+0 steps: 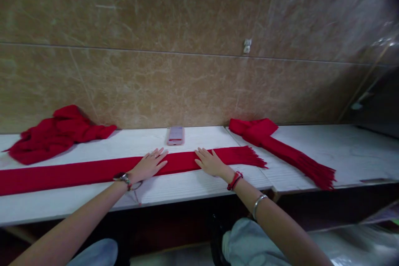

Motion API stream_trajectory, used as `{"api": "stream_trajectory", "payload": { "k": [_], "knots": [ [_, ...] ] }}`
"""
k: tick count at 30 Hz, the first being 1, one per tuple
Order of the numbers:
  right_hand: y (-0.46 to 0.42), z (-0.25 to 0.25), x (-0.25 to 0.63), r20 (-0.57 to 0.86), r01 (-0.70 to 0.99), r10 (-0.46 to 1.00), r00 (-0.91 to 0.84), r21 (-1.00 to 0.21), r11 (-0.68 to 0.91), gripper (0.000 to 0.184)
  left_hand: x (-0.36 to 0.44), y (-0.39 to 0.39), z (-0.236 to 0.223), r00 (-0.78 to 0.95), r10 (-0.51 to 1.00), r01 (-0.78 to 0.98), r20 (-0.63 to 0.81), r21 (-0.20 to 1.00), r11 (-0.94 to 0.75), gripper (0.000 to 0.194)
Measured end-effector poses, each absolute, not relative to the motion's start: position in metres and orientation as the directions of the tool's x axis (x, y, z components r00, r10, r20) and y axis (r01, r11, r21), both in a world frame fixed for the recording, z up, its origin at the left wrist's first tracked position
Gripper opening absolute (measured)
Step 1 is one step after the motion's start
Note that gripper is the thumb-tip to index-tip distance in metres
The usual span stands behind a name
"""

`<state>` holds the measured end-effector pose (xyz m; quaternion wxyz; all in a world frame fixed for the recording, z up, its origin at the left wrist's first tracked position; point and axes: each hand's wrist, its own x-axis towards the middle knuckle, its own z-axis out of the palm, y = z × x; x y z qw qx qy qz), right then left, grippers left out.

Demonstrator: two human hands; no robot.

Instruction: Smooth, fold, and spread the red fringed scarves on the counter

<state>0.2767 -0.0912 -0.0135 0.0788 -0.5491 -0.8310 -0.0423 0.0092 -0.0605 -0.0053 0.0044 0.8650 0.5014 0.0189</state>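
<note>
A long red scarf lies flat across the white table, running off the left edge of the view and ending in a fringe on the right. My left hand rests flat on it with the fingers spread, a watch and bracelet at the wrist. To the right, near the fringed end, my right hand also presses flat on the cloth, fingers stretched out. Neither hand grips anything. Further right a folded second red scarf lies at a slant, its fringe reaching the front edge of the table.
A crumpled red cloth is heaped at the back left. Behind the flat scarf lies a phone in a clear case. The white table meets a brown marble-like wall, and a dark object stands at the far right.
</note>
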Motion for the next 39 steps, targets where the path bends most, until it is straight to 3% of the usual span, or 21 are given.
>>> {"api": "stream_trajectory", "payload": {
  "k": [7, 12, 16, 19, 21, 28, 34, 39],
  "knots": [
    [-0.094, -0.011, 0.407, 0.016, 0.967, 0.985, -0.172, 0.194, 0.166, 0.039, -0.003, -0.052, -0.008, 0.481, 0.875, 0.876, -0.044, 0.029, -0.481, 0.055],
    [-0.081, -0.003, 0.419, 0.120, 0.996, 0.992, -0.028, 0.089, 0.017, 0.039, 0.002, -0.046, 0.001, 0.470, 0.868, 0.883, -0.157, 0.086, -0.462, 0.060],
    [-0.063, 0.012, 0.380, 0.158, 0.977, 0.967, -0.199, -0.041, 0.208, 0.044, 0.005, -0.043, 0.010, 0.471, 0.853, 0.882, -0.225, 0.125, -0.454, 0.063],
    [-0.055, 0.025, 0.337, 0.122, 0.895, 0.899, -0.421, -0.109, 0.433, 0.042, 0.007, -0.043, 0.014, 0.472, 0.855, 0.882, -0.215, 0.122, -0.456, 0.064],
    [-0.052, 0.033, 0.311, 0.072, 0.858, 0.867, -0.493, -0.127, 0.498, 0.040, 0.010, -0.045, 0.016, 0.476, 0.856, 0.880, -0.204, 0.115, -0.461, 0.064],
    [-0.040, 0.046, 0.276, -0.181, 0.914, 0.896, -0.405, -0.073, 0.398, 0.031, 0.016, -0.047, 0.030, 0.591, 0.802, 0.804, -0.089, 0.149, -0.576, 0.054],
    [-0.033, 0.043, 0.287, -0.222, 0.936, 0.909, -0.352, -0.108, 0.335, 0.034, 0.008, -0.037, 0.030, 0.548, 0.835, 0.835, -0.052, 0.106, -0.541, 0.034],
    [-0.033, 0.042, 0.289, -0.220, 0.945, 0.919, -0.326, -0.086, 0.315, 0.029, 0.006, -0.034, 0.028, 0.533, 0.845, 0.843, -0.033, 0.105, -0.528, 0.030]
  ]
}}
